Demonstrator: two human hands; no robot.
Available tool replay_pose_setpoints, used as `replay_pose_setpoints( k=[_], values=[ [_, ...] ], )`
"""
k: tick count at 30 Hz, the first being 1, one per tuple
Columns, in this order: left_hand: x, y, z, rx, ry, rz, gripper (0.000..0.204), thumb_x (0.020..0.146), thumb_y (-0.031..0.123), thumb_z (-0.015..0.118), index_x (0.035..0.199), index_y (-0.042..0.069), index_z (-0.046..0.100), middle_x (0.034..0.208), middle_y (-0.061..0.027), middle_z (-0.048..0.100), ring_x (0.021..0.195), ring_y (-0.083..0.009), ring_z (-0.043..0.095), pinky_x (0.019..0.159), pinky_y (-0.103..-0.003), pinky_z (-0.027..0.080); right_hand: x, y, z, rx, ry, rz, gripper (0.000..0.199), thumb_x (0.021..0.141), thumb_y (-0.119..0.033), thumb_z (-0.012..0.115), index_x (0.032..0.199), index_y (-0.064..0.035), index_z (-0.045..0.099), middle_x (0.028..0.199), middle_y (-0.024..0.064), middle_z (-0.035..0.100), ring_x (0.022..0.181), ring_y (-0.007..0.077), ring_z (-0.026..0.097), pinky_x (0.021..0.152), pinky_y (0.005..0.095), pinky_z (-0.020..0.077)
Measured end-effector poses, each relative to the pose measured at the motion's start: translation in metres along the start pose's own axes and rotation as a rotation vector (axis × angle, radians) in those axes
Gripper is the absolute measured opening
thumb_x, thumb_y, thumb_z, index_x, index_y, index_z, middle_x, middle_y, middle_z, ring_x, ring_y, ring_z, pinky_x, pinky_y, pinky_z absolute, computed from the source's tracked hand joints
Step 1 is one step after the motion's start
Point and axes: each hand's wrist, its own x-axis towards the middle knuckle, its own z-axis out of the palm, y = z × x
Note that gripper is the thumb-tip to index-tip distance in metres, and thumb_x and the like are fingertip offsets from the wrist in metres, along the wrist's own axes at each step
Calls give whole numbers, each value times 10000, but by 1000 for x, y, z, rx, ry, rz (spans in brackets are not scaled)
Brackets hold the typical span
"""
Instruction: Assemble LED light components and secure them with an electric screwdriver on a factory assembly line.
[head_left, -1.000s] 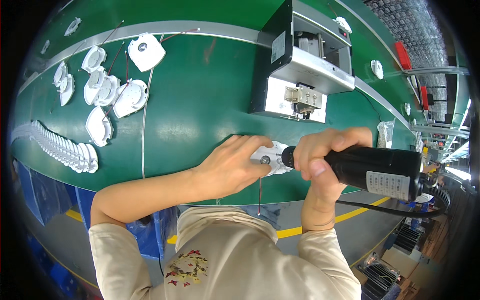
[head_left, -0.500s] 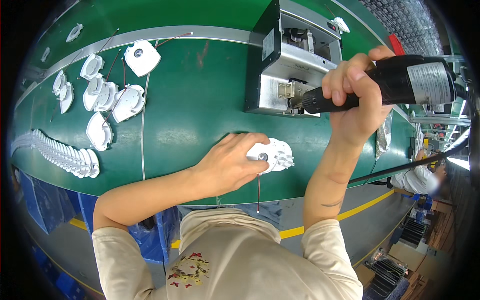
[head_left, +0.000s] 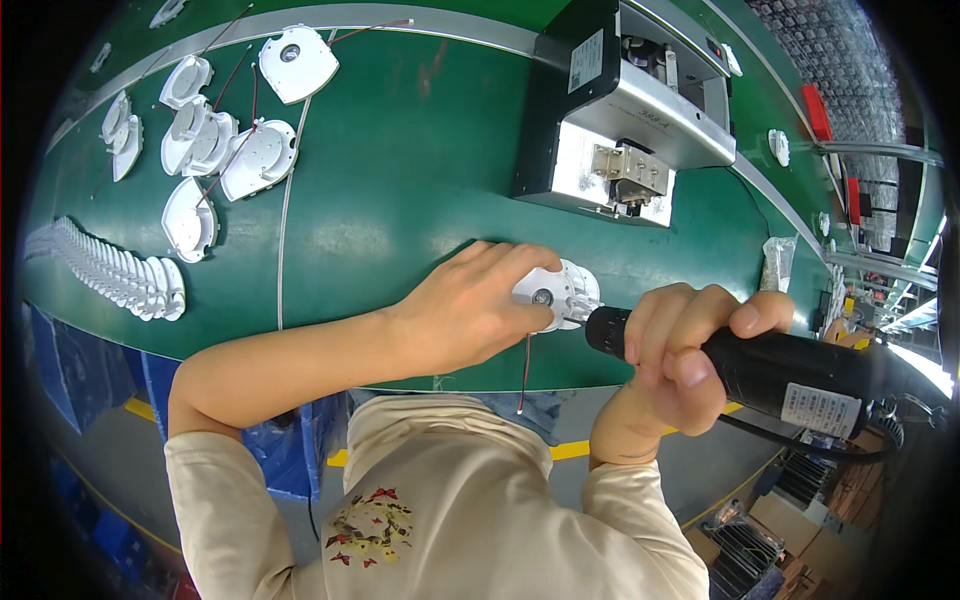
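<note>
My left hand [head_left: 478, 302] grips a white plastic housing [head_left: 572, 283] near the front edge of the green bench, fingers and thumb around its left side. The housing has a round metal centre and a thin dark red wire [head_left: 525, 375] hanging toward me. In my right hand [head_left: 672, 352] is a black electric screwdriver [head_left: 775, 365], held almost level with fingers wrapped round its body. Its bit points left at the right side of the housing; whether it touches a screw is too small to tell.
A metal-and-black screw feeder [head_left: 655, 110] stands beyond my hands. At the left lie several white housings [head_left: 262, 160] with wires and a curved row of nested white parts [head_left: 120, 275]. A clear bag [head_left: 777, 262] rests at the right. The screwdriver's cable [head_left: 800, 445] loops low on the right.
My right hand has brought the screwdriver from the feeder down to the white housing. My left hand keeps its hold on the housing. The whole view has shifted slightly.
</note>
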Motion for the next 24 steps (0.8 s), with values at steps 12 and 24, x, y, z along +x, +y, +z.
replay_pose_setpoints(
  k=[12,24],
  values=[
    [3,7,-8,-61,-79,-53,271,612,71,726,881,97,706,1178,-131,507,928,-301,568,795,-375,474,-7,9,-5,-162,-139,-86,370,776,31,607,1048,-84,385,613,35,476,418,131,437,428,298,418],
    [-2,18,-61,196,26,-123,339,601,57,743,933,85,684,1173,-144,525,995,-314,533,802,-402,460,16,-23,-44,194,-232,-190,446,768,27,617,1117,-122,384,657,42,521,476,154,523,466,313,465]
  ],
)
